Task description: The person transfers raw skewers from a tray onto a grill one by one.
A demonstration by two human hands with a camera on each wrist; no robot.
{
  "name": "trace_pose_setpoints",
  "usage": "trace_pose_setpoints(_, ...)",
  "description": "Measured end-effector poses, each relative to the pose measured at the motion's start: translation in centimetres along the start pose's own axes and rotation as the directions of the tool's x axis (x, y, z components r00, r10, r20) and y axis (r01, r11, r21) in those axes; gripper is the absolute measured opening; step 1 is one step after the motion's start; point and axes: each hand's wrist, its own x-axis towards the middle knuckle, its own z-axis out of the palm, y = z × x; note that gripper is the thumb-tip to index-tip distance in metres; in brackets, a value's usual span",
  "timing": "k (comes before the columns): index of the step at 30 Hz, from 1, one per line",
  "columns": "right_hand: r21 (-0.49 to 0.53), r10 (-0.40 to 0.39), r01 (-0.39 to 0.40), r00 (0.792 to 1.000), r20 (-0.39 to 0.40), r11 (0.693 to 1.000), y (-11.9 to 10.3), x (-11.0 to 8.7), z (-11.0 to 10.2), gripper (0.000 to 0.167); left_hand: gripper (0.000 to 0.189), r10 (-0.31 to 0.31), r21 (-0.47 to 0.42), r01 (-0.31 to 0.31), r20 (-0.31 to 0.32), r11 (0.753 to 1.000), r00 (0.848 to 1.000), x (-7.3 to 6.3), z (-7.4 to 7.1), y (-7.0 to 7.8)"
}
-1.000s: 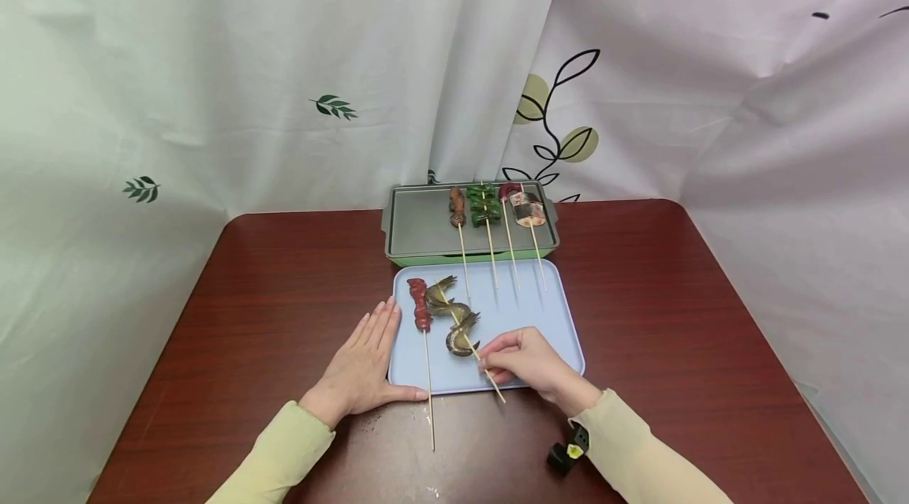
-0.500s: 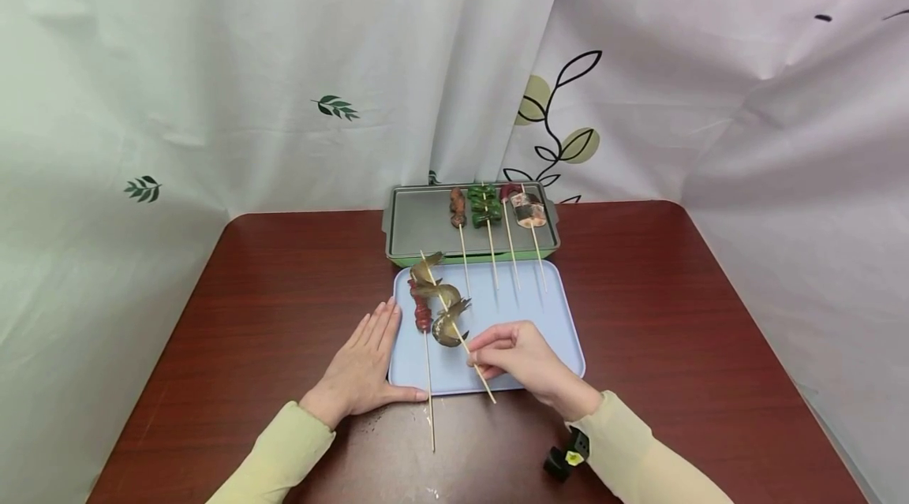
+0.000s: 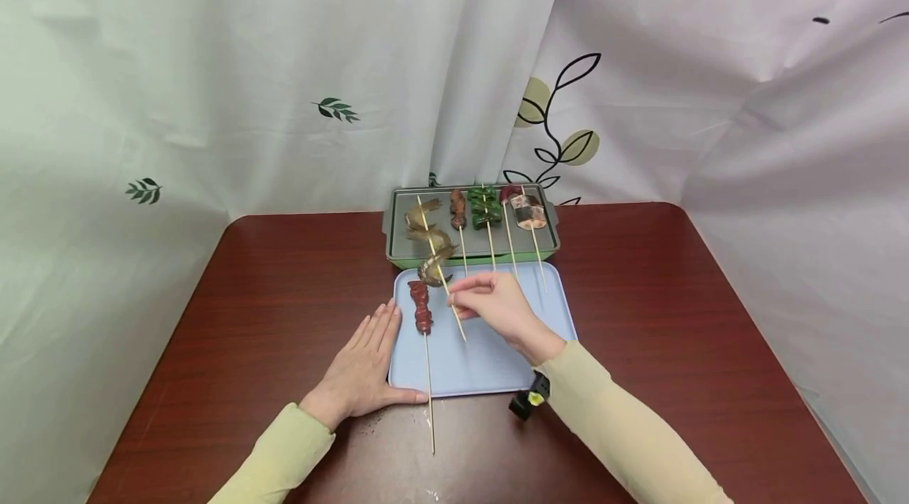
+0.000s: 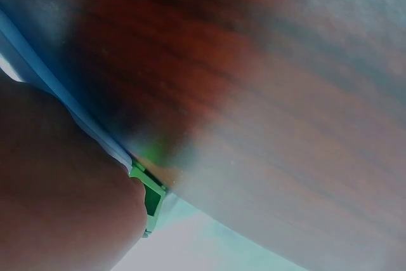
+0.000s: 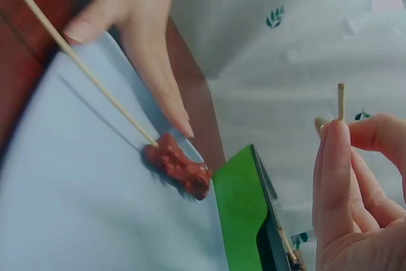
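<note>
My right hand point(image 3: 497, 309) pinches the stick of a shrimp skewer point(image 3: 430, 240) between thumb and fingers. The skewer slants up and to the left, its shrimp overlapping the left part of the grill pan point(image 3: 398, 240) in the head view. Flat at the left edge of the pale blue tray point(image 3: 497, 366), my left hand point(image 3: 362, 362) has its fingers straight and its thumb along the front corner. Beside it on the tray lies a red meat skewer point(image 3: 420, 307), its stick reaching past the front rim. In the right wrist view the stick end point(image 5: 341, 103) shows above my fingertips.
On the grill's right half lie a brown meat skewer point(image 3: 458, 208), a green pepper skewer point(image 3: 484, 206), a dark red skewer point(image 3: 507, 193) and a fish-chunk skewer point(image 3: 529, 212). Their sticks hang over the tray. A pale curtain point(image 3: 319, 39) stands behind the brown table point(image 3: 639, 291).
My right hand has carried the shrimp skewer left and forward, from over the tray to where its shrimp overlap the grill. The left hand has stayed at the tray's edge.
</note>
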Motion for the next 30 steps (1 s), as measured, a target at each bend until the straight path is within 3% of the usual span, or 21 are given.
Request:
trace_pose_setpoints(5, 0.015, 0.021, -0.020, 0.997, -0.072, 1.000, -0.7, 3.0, 0.6, 0.011, 0.135, 0.012, -0.015, -0.013, -0.052, 1.000, 0.999, -0.1, 0.5, -0.1)
trace_pose_setpoints(14, 0.044, 0.128, -0.123, 0.981, -0.147, 0.992, -1.2, 6.1, 1.2, 0.013, 0.136, 0.007, -0.013, -0.007, -0.046, 1.000, 0.999, -0.2, 0.8, -0.2)
trace_pose_setpoints(21, 0.035, 0.181, -0.178, 0.969, -0.170, 0.983, -1.5, 7.2, 1.4, 0.011, 0.137, 0.024, -0.028, -0.026, -0.082, 0.999, 0.996, -0.1, 0.7, -0.2)
trace_pose_setpoints(30, 0.011, 0.197, -0.198, 0.968, -0.154, 0.980, -1.7, 7.1, 1.5, 0.012, 0.137, -0.004, -0.014, 0.004, -0.025, 1.000, 1.000, 0.0, 0.3, 0.0)
